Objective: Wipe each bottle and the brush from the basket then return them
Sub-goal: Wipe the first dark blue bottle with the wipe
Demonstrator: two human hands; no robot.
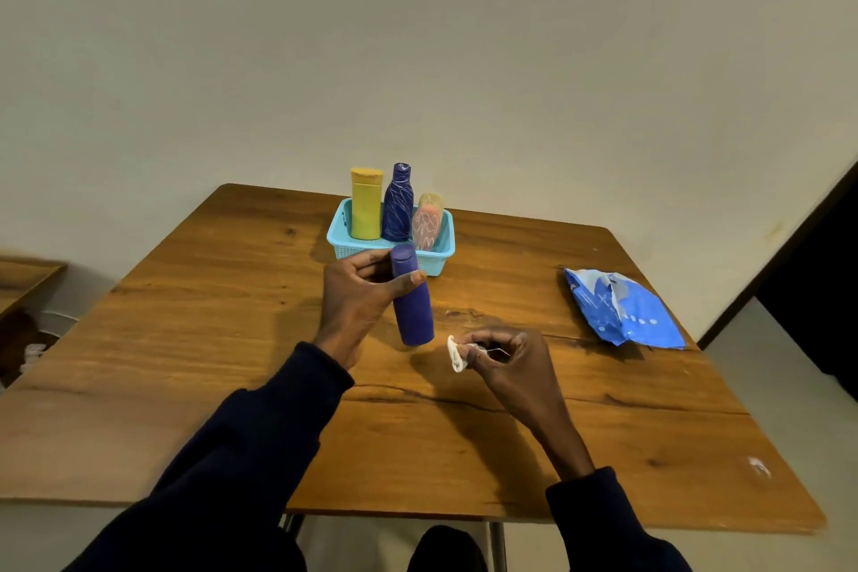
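up front, the left hand point(360, 293) grips a purple bottle point(412, 302) near its cap, tilted over the worktop point(603, 409). the right hand point(506, 360) pinches a white wipe point(456, 353), mostly hidden by fingers. behind, the blue basket point(339, 237) holds a yellow bottle point(366, 204), dark blue bottle point(398, 204) and a pink item point(428, 223), hard to identify.

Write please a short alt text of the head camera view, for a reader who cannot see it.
The left hand holds a purple bottle above a wooden table, while the right hand pinches a small white wipe. Behind, a light blue basket holds a yellow bottle, a dark blue bottle and a pink item; a blue wipes pack lies to the right.
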